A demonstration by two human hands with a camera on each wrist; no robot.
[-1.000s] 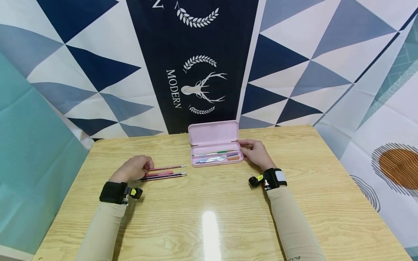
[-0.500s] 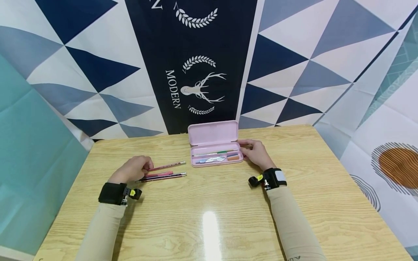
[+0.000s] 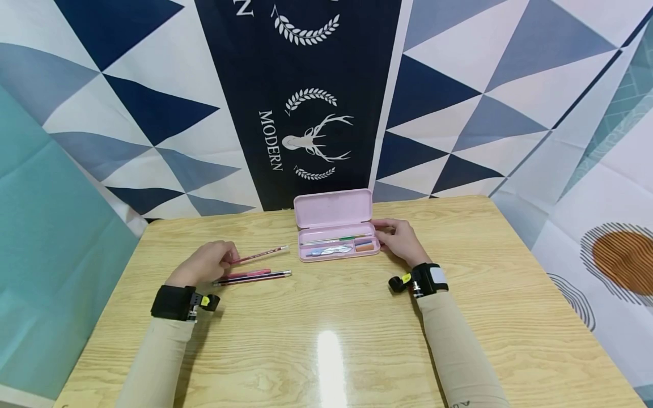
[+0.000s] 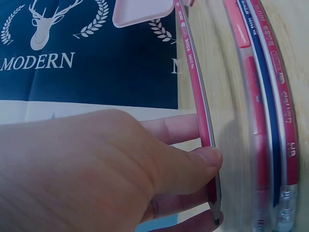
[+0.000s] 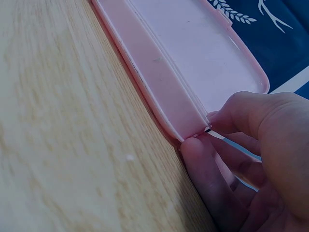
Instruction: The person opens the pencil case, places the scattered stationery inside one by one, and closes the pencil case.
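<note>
A red-and-silver pencil [image 4: 195,79] is pinched between the thumb and fingers of my left hand [image 3: 208,264], near its sharpened tip. Its other end is raised and points toward the case. Just in front, on the table, lie a pink pen [image 4: 257,92], a dark blue pencil [image 4: 264,72] and another red pencil [image 4: 278,72] side by side. The pink pencil case [image 3: 334,208] stands with its lid up at the back of the table. At its right end, my right hand [image 3: 403,242] grips the wall of the case between thumb and fingers.
Inside the case lie a green-and-white slim stick [image 3: 347,237], a pale patterned item [image 3: 336,249] and a small orange-brown block [image 3: 364,247] in the right compartment. The wooden table [image 3: 275,340] ends at a patterned cloth [image 3: 433,113] behind.
The far end of the held pencil has swung up and away from the other pencils, while my left hand has shifted slightly left. My right hand and the case have stayed put.
</note>
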